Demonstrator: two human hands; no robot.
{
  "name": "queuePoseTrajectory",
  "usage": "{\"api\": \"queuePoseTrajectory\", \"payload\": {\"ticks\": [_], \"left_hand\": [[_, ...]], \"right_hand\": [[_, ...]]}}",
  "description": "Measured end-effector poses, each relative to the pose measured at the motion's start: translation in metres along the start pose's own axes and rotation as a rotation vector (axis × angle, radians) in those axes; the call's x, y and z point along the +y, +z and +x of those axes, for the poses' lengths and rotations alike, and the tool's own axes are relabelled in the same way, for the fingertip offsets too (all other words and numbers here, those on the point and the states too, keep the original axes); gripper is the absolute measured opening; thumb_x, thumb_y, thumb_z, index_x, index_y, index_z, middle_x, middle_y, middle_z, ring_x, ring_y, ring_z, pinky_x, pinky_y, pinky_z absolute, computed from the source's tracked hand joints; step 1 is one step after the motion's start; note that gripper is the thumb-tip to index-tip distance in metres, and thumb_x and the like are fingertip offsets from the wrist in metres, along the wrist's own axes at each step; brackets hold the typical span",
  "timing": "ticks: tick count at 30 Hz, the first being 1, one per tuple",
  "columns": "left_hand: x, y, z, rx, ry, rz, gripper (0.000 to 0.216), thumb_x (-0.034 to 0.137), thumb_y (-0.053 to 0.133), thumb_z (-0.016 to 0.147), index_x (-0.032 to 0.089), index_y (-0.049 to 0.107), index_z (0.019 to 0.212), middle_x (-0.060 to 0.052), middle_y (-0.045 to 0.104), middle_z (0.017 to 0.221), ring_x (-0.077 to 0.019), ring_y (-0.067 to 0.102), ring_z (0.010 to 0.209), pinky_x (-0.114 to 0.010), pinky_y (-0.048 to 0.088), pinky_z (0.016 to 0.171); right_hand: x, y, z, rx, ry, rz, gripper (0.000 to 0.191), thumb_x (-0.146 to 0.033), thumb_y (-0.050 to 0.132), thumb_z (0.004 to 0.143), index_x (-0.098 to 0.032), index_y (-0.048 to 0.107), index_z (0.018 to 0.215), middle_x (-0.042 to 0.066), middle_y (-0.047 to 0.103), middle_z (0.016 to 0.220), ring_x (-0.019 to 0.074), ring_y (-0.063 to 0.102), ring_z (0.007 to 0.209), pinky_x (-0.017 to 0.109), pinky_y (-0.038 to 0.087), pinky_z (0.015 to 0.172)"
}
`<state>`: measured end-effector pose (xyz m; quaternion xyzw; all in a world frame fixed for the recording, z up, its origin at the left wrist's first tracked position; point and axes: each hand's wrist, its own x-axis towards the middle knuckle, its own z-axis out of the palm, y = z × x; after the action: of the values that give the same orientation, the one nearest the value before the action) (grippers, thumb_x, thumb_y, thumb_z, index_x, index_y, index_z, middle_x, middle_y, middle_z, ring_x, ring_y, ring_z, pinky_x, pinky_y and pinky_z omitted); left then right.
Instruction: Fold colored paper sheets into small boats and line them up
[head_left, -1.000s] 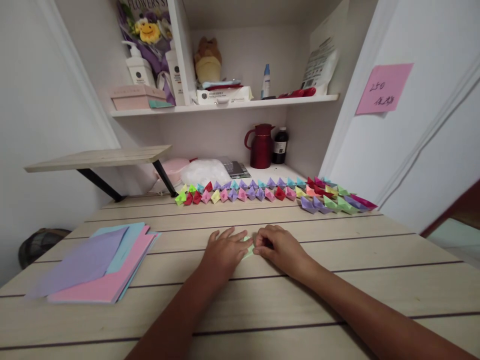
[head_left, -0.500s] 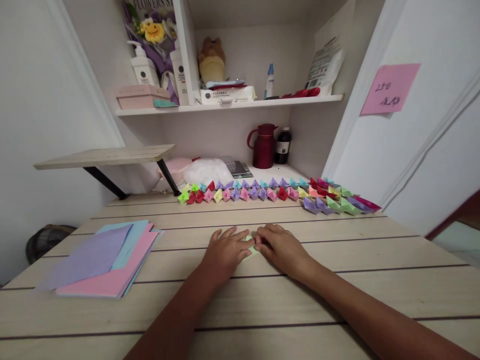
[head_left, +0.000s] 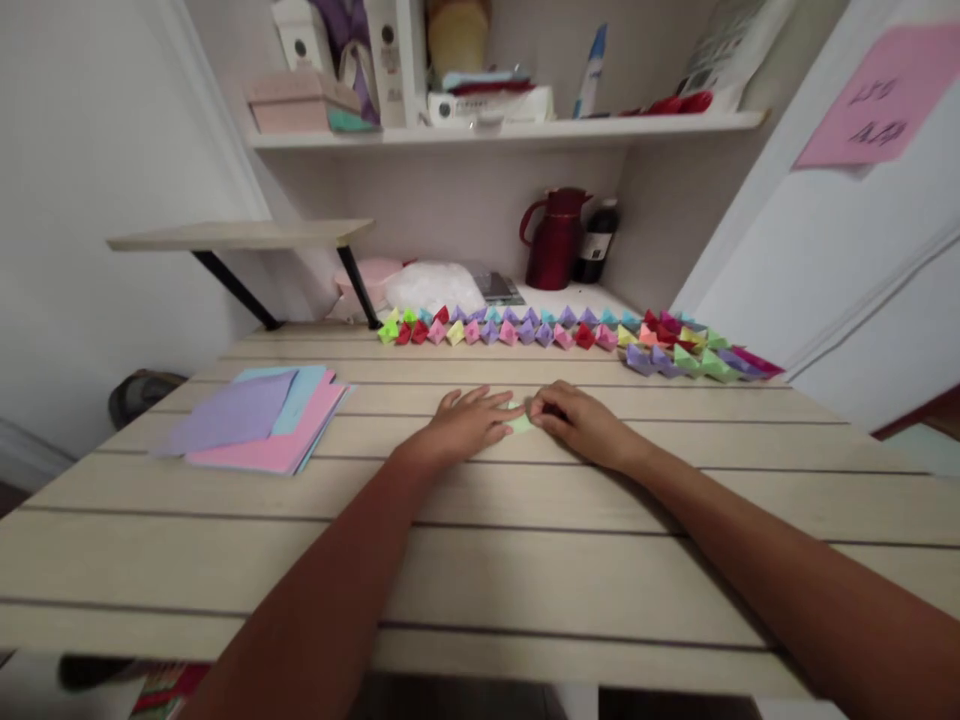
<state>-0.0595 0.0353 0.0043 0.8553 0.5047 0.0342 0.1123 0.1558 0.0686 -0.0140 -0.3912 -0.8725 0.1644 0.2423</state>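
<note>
Between the two hands: small pale green paper (head_left: 519, 424) on the plank tabletop (head_left: 525, 580), partly hidden by fingers, so can't read its folds. Left hand (head_left: 471, 422) palm down, fingers spread, tips on the paper's left side; not gripping, looks like it's pinning the sheet so it won't skid. Right hand (head_left: 574, 422) curled, thumb and forefinger close together at the paper's right edge; pinching it or only pressing, can't tell. My read: left steadies, right works the edge. Beyond the hands, folded paper boats (head_left: 527, 332) stand in rows running left to right, probably parked there to stay out of the fingers' way; larger ones bunch up ahead-right of the right hand. Stack of coloured paper (head_left: 262, 456) sits left of the left hand, purple sheet (head_left: 234, 412) skewed on top, presumably handy but off the work spot. Edges: near table edge passes under both forearms, well back from the hands. Ahead, boats are the first limit, then the red jug (head_left: 553, 240) behind them. Leftward, the stack limits travel. Most room: toward the person and out past the right hand.
</note>
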Motion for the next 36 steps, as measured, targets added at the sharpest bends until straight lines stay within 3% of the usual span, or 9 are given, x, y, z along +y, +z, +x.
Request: {"api": "queuePoseTrajectory", "payload": {"ticks": [7,36], "left_hand": [[0.0020,0.0002,-0.0003,-0.027,0.017,-0.041,0.042,0.040,0.031,0.097,0.044,0.036,0.138,0.010,0.025,0.155,-0.0216,0.013,0.144,-0.050,0.009,0.112],[-0.0006,0.0037,-0.0012,-0.020,0.035,-0.015,0.043,0.044,0.028,0.097,0.046,0.034,0.139,0.010,0.025,0.155,-0.0217,0.014,0.143,-0.048,0.009,0.111]], "right_hand": [[-0.0011,-0.0024,-0.0023,-0.006,-0.024,-0.083,0.011,-0.027,0.049,0.086,-0.021,0.059,0.085,0.006,0.057,0.089,0.0212,0.055,0.085,0.033,0.044,0.079],[0.0026,-0.0027,0.0007,-0.046,-0.077,-0.118,0.009,-0.028,0.047,0.086,-0.024,0.055,0.087,0.006,0.057,0.093,0.0223,0.056,0.087,0.037,0.046,0.082]]}}
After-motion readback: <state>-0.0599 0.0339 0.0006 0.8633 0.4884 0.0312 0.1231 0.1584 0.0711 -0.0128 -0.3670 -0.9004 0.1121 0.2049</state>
